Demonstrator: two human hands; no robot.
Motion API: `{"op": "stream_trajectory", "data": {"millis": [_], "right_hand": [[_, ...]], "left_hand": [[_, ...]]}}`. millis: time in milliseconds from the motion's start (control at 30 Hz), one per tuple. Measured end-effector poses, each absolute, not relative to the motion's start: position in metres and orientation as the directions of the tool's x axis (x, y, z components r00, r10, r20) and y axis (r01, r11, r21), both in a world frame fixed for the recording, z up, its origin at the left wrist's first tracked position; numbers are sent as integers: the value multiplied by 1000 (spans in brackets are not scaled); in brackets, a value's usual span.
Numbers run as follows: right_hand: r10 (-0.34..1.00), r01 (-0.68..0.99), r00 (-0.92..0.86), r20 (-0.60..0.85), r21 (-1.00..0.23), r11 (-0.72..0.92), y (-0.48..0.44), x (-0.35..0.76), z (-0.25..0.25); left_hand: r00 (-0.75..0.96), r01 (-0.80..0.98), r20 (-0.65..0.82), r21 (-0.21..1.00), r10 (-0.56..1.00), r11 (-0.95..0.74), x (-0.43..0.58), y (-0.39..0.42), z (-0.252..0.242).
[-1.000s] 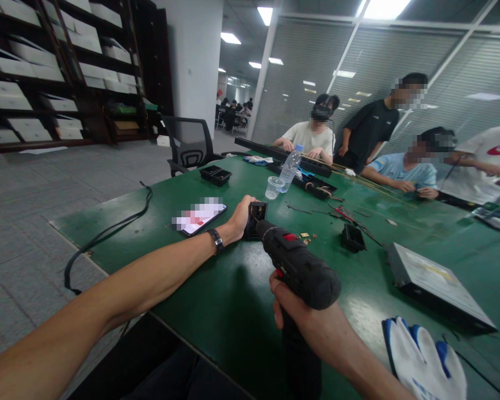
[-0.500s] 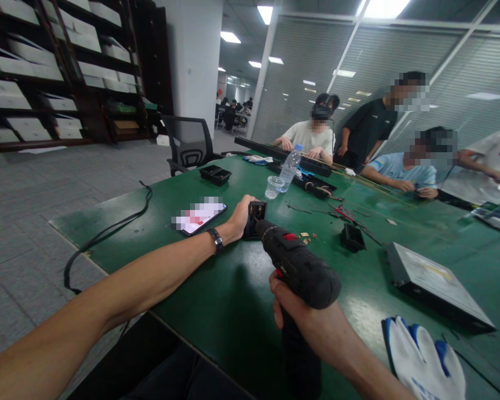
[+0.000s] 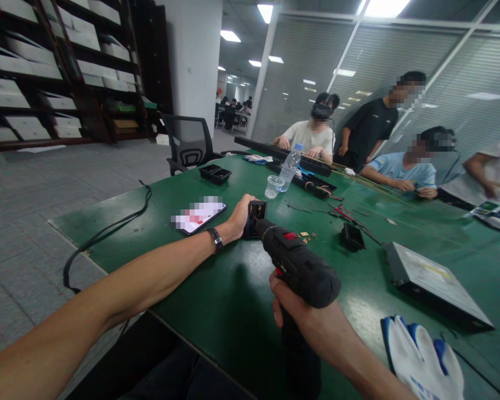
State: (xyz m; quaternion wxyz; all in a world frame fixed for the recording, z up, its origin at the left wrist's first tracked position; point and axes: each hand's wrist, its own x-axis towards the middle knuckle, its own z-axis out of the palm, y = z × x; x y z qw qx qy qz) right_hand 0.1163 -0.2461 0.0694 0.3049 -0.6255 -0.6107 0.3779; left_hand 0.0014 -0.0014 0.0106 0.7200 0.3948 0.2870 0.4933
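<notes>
Firmly, left hand (image 3: 238,218) grip closed on black part (image 3: 256,216), right hand (image 3: 304,316) grip wrapped around drill (image 3: 300,266)

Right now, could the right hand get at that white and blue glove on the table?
Probably not freely: the right hand is wrapped around the power drill. The glove lies close beside that forearm with bare green table between.

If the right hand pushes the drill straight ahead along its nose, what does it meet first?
The right hand aims the black cordless drill at the small black box steadied upright by the left hand. The nose looks already at the box's open face, though actual contact is unclear.
</notes>
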Motion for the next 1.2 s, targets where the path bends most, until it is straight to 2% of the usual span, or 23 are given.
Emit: {"op": "stream_trajectory", "data": {"millis": [567, 767, 1200], "right_hand": [[994, 521, -36, -102, -851, -68, -246, 117, 70], [988, 537, -36, -148, -837, -106, -246, 116, 71], [995, 542, -38, -97, -838, -61, -245, 116, 69]], "left_hand": [[363, -488, -15, 849, 932, 204, 0, -1, 9], [366, -487, -31, 845, 930, 220, 0, -2, 10], [350, -478, -24, 855, 936, 201, 1, -2, 12]]}}
